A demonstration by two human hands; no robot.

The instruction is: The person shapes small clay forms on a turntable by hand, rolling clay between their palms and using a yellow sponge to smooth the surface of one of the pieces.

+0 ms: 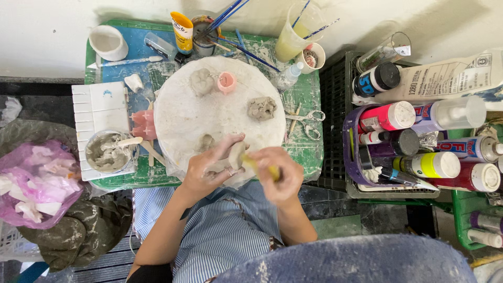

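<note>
My left hand (209, 167) grips a small pale lump of clay (237, 155) at the near edge of a round white work board (188, 115). My right hand (277, 175) is closed on a yellow-handled tool (262, 167) whose tip touches the clay piece. Three more clay pieces lie on the board: a grey one (201, 81) and a pink one (226, 82) at the far side, and a rough grey lump (261, 108) at the right. A small clay bit (206, 141) sits just beyond my left hand.
A bowl of wet clay slip with a stick (109, 152) sits left on a white palette (99, 107). Brushes in cups (204, 36), scissors (308, 121) and a white cup (108, 42) ring the board. Paint bottles fill a crate (419, 152) to the right. A pink bag (36, 181) lies at left.
</note>
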